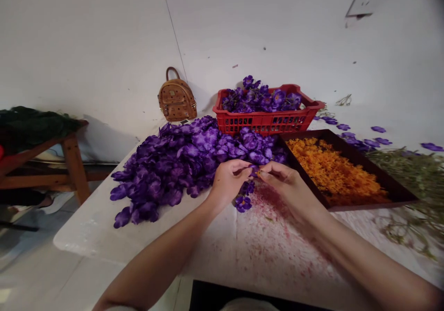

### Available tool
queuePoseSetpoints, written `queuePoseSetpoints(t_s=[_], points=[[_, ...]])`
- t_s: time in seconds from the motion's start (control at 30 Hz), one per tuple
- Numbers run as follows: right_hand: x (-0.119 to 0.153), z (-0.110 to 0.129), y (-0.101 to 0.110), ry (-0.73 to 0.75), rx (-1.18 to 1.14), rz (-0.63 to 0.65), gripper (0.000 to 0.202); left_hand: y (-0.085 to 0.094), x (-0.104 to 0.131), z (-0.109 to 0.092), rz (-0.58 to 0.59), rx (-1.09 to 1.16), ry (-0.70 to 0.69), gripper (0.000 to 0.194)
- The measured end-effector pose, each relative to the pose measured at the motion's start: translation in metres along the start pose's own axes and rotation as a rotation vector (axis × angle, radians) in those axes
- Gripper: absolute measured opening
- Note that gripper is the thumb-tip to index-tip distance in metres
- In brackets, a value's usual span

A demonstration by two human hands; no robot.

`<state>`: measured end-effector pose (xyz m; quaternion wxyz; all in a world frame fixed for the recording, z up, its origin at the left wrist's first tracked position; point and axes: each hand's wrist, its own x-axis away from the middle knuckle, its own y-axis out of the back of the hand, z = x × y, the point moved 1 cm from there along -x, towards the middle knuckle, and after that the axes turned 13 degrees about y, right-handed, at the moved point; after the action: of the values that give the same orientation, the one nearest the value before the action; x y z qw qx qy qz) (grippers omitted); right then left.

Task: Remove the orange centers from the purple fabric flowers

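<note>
Over the middle of the table, my left hand [227, 179] pinches a small purple artificial flower [255, 169] between thumb and fingers. My right hand [287, 181] is closed at the same flower, its thumb and fingertips pinching a small orange-yellow center piece [258, 174]. The fingertips partly hide both parts. Just below the hands, purple flowers [243, 204] with yellow centers lie on the table. To the left spreads a large heap of loose purple petals [180, 158]. At the right, a dark shallow tray [367, 168] contains many orange flower centers [336, 172].
Behind the heap stands a red plastic crate [263, 117] of purple flowers. A brown mini backpack [177, 100] leans against the wall. Green stems [412, 177] and scattered purple petals [378, 129] lie at the right. Reddish specks mark the white table [215, 251]. A wooden stand [74, 167] is at far left.
</note>
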<state>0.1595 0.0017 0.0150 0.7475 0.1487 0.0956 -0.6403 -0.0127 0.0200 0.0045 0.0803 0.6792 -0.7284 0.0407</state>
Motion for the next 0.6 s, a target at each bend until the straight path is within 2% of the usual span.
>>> queuePoseSetpoints(t_s=[0.07, 0.23, 0.43, 0.6], points=[[-0.001, -0.006, -0.001, 0.008, 0.024, -0.013, 0.024, -0.001, 0.001, 0.0, 0.004, 0.045, 0.024, 0.008], [0.0, -0.013, 0.0, 0.017, 0.029, -0.028, 0.026, 0.0, 0.002, -0.001, -0.061, -0.022, -0.007, 0.005], [-0.001, -0.015, 0.002, 0.07, 0.091, 0.002, 0.026, -0.004, 0.006, -0.007, -0.003, 0.089, 0.133, 0.005], [-0.002, -0.013, 0.001, 0.125, 0.191, 0.002, 0.024, -0.005, 0.006, -0.004, 0.029, 0.13, 0.181, 0.009]])
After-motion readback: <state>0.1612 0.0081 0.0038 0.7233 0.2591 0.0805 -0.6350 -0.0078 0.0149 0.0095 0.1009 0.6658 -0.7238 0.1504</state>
